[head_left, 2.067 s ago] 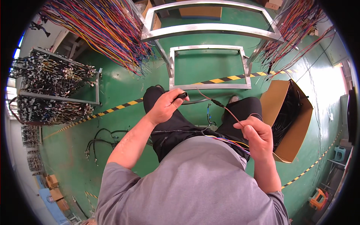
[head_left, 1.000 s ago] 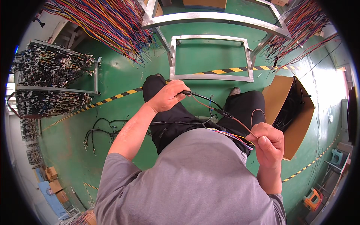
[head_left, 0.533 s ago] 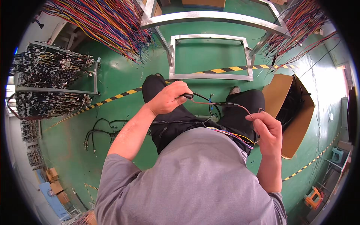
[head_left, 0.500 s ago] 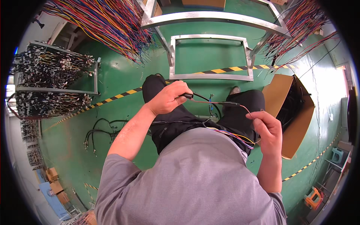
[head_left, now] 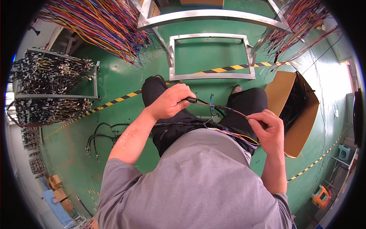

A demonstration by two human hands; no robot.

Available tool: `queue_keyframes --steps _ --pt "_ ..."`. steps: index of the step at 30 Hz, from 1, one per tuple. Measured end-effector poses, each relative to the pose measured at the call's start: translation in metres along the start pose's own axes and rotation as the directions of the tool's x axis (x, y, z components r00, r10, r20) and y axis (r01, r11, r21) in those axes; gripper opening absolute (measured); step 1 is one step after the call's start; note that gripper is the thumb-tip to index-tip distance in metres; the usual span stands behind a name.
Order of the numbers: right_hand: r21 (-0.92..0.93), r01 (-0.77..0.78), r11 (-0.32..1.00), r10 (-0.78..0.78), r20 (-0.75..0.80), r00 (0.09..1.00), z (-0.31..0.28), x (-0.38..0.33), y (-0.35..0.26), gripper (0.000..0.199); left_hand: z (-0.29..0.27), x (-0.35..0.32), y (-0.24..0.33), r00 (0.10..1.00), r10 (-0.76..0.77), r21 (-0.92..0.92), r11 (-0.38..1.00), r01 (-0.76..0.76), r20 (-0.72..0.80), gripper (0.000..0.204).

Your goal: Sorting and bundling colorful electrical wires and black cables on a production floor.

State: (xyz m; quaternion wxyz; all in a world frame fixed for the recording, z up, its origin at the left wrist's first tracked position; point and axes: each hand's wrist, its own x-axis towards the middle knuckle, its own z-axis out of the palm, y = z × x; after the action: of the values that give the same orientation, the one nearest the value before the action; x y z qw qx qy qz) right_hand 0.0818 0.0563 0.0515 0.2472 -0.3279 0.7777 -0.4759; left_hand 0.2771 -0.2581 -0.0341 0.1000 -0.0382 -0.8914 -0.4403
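Observation:
My left hand (head_left: 172,101) is closed around a black cable sleeve (head_left: 191,100), whose end pokes out past the fingers. From it a thin reddish-brown wire (head_left: 240,113) runs taut to my right hand (head_left: 268,128), which pinches it between thumb and fingers. A narrow dark piece (head_left: 225,108) sits on the wire about midway. Across my lap lies a black wire harness (head_left: 179,123), with loose coloured wires (head_left: 244,138) fanning out beside my right thigh. A dark cable with a blue band (head_left: 211,102) hangs between my knees.
A metal frame (head_left: 211,76) stands ahead. Wire bundles hang at upper left (head_left: 99,26) and upper right (head_left: 301,26). An open cardboard box (head_left: 280,91) of black cables is right of my knee; black harness ends (head_left: 95,139) trail on the floor at left. Racks of connectors (head_left: 53,72) stand farther left.
My right hand has moved slightly left, toward my left hand, along with the wire. The dark piece on the wire has shifted left and down. My left hand keeps its grip.

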Motion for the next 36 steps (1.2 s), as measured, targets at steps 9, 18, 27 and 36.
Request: queue_keyframes --steps 9,18,27,36 --pt "-0.101 0.160 0.982 -0.158 0.022 0.987 0.027 0.001 -0.013 0.008 0.008 0.014 0.030 0.998 0.044 0.073 0.996 -0.046 0.041 0.021" --pt "-0.115 0.145 0.983 -0.135 0.093 0.987 0.030 0.003 -0.014 0.009 0.018 0.012 0.037 0.994 0.069 0.026 0.997 -0.071 0.080 0.023" --pt "-0.128 0.308 0.943 -0.280 0.199 0.939 0.049 0.009 -0.010 0.012 0.031 0.024 0.057 0.988 0.076 0.006 0.997 -0.077 0.132 0.025" --pt "-0.101 0.248 0.964 -0.221 0.225 0.949 0.028 0.012 0.000 0.005 0.026 0.016 0.049 0.995 0.041 0.008 0.999 -0.042 0.096 0.022"
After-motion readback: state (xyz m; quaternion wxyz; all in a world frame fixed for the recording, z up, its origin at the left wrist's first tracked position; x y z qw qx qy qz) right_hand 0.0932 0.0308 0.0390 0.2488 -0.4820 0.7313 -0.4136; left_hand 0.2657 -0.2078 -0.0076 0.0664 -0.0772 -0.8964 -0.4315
